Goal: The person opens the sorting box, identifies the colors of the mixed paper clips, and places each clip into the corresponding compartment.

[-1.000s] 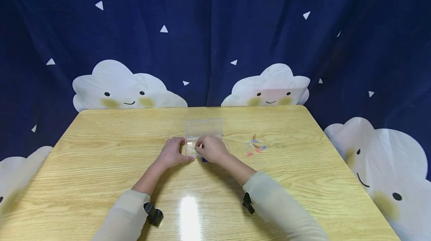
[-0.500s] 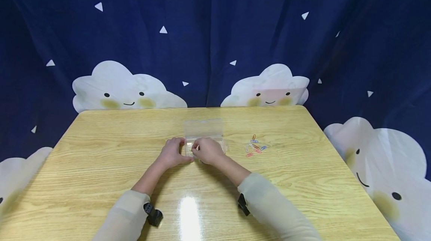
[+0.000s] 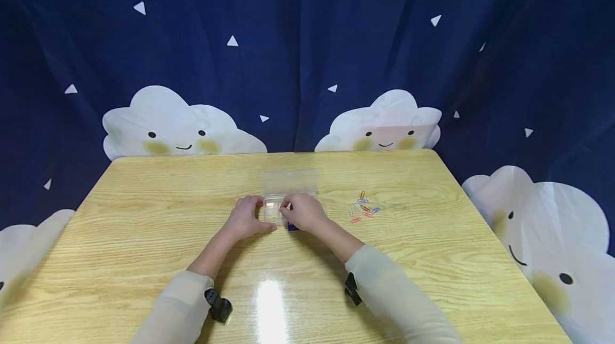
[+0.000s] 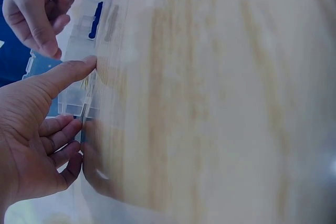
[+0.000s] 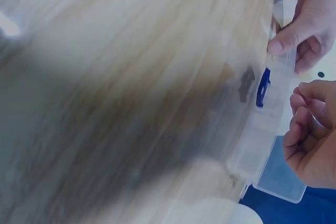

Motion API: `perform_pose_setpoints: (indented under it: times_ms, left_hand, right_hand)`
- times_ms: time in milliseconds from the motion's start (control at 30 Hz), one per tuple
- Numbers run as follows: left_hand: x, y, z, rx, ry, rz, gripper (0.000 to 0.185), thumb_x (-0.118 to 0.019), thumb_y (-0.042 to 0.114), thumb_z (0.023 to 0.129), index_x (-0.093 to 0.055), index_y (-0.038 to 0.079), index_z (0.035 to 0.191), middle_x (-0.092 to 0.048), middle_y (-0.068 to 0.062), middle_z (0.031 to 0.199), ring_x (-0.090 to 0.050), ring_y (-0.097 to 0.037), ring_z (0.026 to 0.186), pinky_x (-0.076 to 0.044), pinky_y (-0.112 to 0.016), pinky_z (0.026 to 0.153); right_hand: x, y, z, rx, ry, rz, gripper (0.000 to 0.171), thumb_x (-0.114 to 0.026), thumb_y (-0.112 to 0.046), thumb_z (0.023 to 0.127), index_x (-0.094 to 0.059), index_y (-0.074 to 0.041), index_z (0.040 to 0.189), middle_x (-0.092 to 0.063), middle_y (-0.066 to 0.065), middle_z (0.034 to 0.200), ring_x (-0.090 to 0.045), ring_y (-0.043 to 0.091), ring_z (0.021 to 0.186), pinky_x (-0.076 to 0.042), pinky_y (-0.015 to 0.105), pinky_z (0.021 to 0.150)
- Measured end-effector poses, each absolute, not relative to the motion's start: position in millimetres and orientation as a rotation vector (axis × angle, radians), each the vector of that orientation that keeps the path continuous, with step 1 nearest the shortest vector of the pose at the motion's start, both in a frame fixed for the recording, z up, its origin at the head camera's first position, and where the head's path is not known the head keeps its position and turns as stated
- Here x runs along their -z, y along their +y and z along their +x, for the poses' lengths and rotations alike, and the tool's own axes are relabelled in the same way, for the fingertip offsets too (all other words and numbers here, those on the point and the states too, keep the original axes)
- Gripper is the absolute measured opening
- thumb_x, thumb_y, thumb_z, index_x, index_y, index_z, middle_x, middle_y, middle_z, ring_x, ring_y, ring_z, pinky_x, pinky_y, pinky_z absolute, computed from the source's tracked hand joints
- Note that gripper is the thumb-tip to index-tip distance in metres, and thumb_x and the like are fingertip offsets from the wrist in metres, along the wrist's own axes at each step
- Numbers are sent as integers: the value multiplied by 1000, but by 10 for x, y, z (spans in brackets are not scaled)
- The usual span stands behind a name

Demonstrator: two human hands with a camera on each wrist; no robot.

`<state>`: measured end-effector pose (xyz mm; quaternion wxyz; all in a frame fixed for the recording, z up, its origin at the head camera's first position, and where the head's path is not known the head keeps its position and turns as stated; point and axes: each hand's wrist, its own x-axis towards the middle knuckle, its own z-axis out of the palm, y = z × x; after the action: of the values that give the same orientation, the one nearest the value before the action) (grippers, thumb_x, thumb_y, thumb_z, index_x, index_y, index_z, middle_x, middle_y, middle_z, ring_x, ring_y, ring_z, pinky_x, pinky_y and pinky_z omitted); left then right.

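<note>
A clear plastic compartment box (image 3: 271, 213) stands on the table with its lid (image 3: 290, 181) raised at the back. My left hand (image 3: 246, 218) grips its left end, thumb at the front wall and fingers behind. Small yellow bits, too small to make out, lie in the leftmost compartment. My right hand (image 3: 305, 211) hovers over the middle of the box with loosely curled fingers. No object shows at its fingertips in the right wrist view. A dark blue latch (image 5: 263, 87) sits on the box's front. My right hand hides the right compartments in the head view.
Several loose paper clips (image 3: 365, 209), red, pink, blue and white, lie on the wooden table (image 3: 168, 200) to the right of the box. A dark blue curtain (image 3: 283, 29) with clouds hangs behind the table. Each wrist wears a black camera (image 3: 218, 305).
My right hand dipped left toward the leftmost compartment, then came back right over the box's middle, uncovering the blue latch again. My left hand has kept its grip on the box.
</note>
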<state>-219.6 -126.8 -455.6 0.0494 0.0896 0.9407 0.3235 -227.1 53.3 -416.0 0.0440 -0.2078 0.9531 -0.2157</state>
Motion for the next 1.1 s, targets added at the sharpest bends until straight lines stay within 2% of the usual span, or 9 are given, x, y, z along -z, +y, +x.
perform_pose_setpoints:
  times_ms: [433,833,1100]
  left_hand:
    - [4525,-1261,-2183,-986,2854,270,81,-82,35,68,-47,-5,129,-54,-20,125,-43,-37,120,-38,-49,100]
    - [4519,-1263,-2178,-989,2840,267,80,-81,36,70,-47,-5,130,-52,-20,129,-41,-38,122,-36,-50,102]
    - [4510,-1259,-2180,-1009,2838,259,80,-82,35,69,-47,-5,129,-53,-19,126,-42,-36,121,-37,-49,102]
  right_hand:
    - [4071,943,-2347,679,2955,-502,15,-61,-25,89,-72,-14,88,-64,-3,76,-53,10,66,-40,23,56]
    - [4090,1371,-2399,749,2975,-386,15,-62,-22,88,-72,-11,90,-64,-1,73,-51,10,61,-38,22,52]
    - [4094,1590,-2358,794,2926,-305,19,-59,-22,91,-70,-8,97,-61,1,67,-48,12,43,-35,23,42]
